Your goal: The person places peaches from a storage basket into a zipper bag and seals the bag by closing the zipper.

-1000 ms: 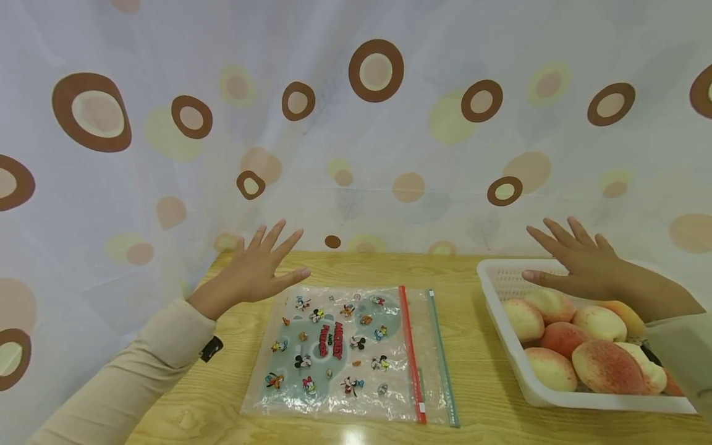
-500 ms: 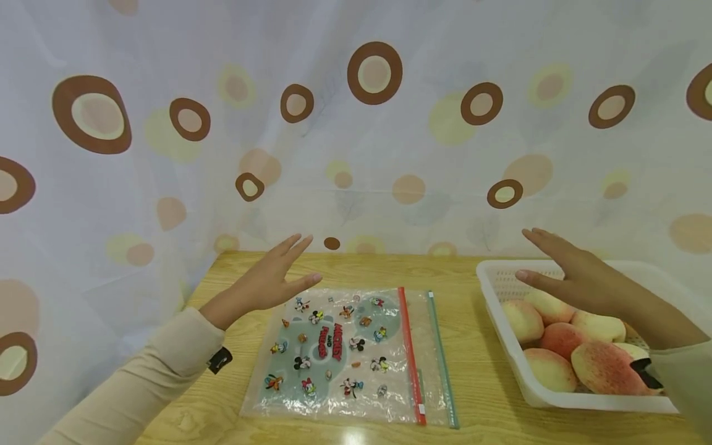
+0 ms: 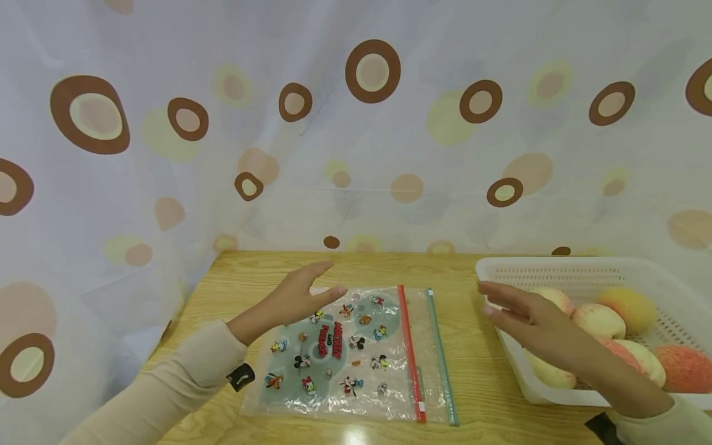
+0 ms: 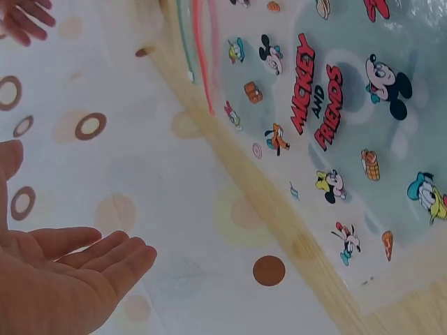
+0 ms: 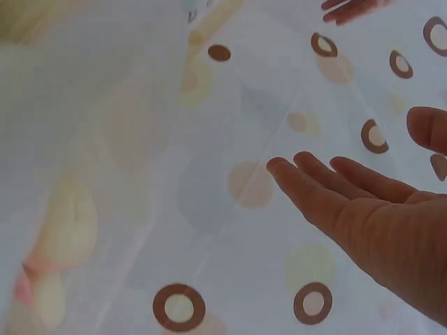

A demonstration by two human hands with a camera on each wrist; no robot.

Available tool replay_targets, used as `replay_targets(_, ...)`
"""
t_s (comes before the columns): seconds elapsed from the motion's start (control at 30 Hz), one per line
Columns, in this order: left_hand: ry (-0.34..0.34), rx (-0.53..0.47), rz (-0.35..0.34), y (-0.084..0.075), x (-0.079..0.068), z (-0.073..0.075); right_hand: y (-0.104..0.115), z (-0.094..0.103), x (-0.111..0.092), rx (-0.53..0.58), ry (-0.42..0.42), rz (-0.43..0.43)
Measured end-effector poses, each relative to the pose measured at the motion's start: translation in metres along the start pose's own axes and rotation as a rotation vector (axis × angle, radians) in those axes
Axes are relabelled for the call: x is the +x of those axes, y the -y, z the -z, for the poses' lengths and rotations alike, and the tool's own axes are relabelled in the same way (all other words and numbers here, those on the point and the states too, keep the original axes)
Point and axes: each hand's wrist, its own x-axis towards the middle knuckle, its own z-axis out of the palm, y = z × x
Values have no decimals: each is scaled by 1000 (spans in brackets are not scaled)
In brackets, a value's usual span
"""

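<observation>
My left hand [image 3: 292, 301] hovers over the far left part of a clear zip bag [image 3: 356, 346], its fingers extended and holding nothing. The bag lies flat, printed with cartoon figures and "Mickey and Friends", with a red zip strip along its right side. Beneath it, a second bag [image 3: 439, 358] shows its green zip edge. Over the left side of a white plastic basket [image 3: 562, 272] is my right hand [image 3: 536, 324], fingers stretched out and nothing held. Several peaches [image 3: 599, 321] lie in the basket, some hidden behind my right hand and forearm.
Everything stands on a light wooden table [image 3: 467, 383]. A pale curtain [image 3: 411, 142] with brown ringed dots hangs behind the table and along its left side. The basket takes up the table's right side.
Both hands have come lower and nearer the middle. Their spread fingers have drawn together. More peaches show at the basket's right as the right forearm shifted. Bags and basket stay in place.
</observation>
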Motion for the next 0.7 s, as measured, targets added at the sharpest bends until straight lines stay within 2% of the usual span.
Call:
replay_targets(0.1, 13, -45, -8, -1, 1, -7, 2, -19, -4, 145, 38, -15)
replay_targets(0.23, 38, -116, 8, -1, 1, -15, 0, -42, -7, 281, 73, -42)
replay_targets(0.37, 55, -151, 23, 0, 2, -24, -9, -62, -8, 324, 87, -49)
replay_targets(0.5, 72, -172, 32, 1, 2, -31, -19, -78, -10, 379, 108, -105)
replay_targets(0.7, 93, -206, 53, -2, 5, -41, -28, -88, -16, 413, 100, -189)
